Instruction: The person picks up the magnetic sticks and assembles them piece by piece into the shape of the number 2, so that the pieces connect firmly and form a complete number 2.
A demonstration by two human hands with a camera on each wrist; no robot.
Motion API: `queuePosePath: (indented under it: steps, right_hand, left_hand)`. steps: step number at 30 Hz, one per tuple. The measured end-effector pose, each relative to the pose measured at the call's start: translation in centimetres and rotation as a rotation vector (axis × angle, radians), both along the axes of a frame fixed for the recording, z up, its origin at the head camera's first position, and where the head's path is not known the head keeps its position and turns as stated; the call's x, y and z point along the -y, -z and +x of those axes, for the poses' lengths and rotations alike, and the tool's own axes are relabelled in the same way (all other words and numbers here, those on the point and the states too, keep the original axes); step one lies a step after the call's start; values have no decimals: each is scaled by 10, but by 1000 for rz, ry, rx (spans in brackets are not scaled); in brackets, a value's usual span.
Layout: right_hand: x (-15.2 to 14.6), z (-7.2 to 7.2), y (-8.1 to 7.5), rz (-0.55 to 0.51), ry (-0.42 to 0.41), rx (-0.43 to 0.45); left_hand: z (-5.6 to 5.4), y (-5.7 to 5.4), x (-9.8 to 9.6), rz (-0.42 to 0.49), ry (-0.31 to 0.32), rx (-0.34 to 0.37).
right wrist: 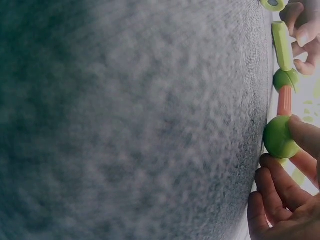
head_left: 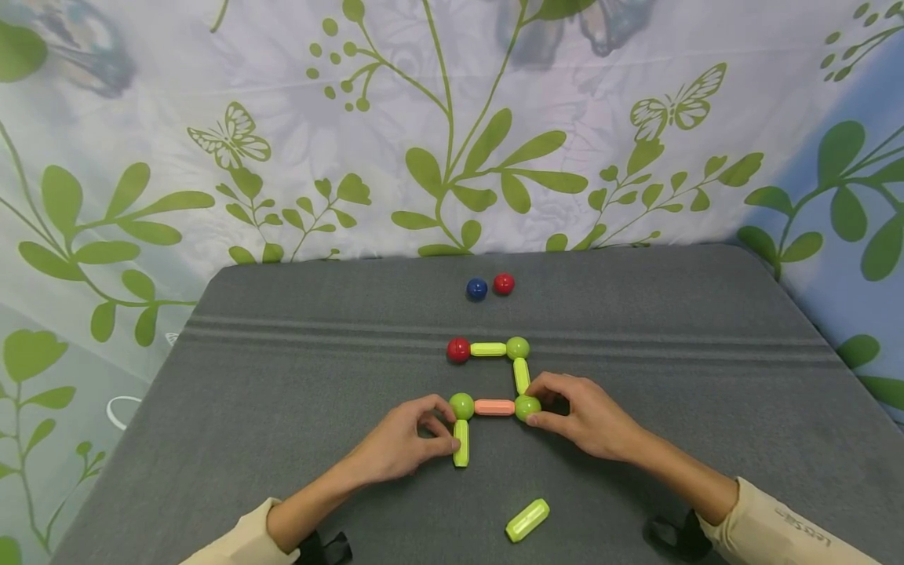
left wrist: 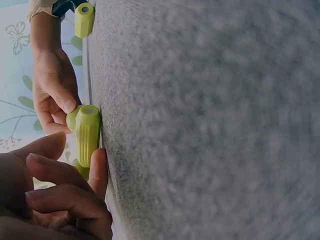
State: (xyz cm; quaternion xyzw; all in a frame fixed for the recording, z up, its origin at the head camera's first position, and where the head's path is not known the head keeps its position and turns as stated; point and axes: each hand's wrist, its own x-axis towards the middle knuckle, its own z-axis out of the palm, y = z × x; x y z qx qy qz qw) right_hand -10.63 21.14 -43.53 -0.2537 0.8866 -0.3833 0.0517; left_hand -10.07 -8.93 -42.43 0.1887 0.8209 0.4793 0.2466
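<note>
Magnetic rods and balls lie joined in a zigzag on the grey table. My right hand [head_left: 589, 414] pinches a green ball [head_left: 527, 407] at the corner between the orange rod [head_left: 494, 407] and a yellow-green rod [head_left: 521, 376]. At the orange rod's other end sits a second green ball [head_left: 462, 406], with a yellow-green rod [head_left: 461, 444] running from it towards me. My left hand [head_left: 402, 441] is beside these two, fingers loosely bent. One fingertip [left wrist: 99, 172] lies close against the chain; the thumb appears apart from the rod in the left wrist view.
Further along the chain are a third green ball [head_left: 518, 348], a yellow-green rod [head_left: 488, 349] and a red ball [head_left: 458, 350]. A blue ball [head_left: 476, 289] and another red ball [head_left: 504, 284] lie behind. One loose yellow-green rod [head_left: 527, 520] lies near me. Patterned cloth [head_left: 395, 118] hangs behind.
</note>
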Motion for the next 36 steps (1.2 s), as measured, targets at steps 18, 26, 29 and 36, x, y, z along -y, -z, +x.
queuePosePath:
  steps: [18, 26, 29, 36]
  right_hand:
    - [1, 0, 2, -27, -20, 4]
    - [-3, 1, -1, -10, 0, 3]
    - [-3, 0, -2, -10, -6, 2]
    - [0, -1, -2, 0, -7, 5]
  left_hand:
    - [-40, -14, -5, 89, -129, -133]
    - [-97, -21, -33, 130, -229, -239]
    - [-120, -20, -40, 102, -284, -254]
    - [-162, -15, -58, -48, -330, -226]
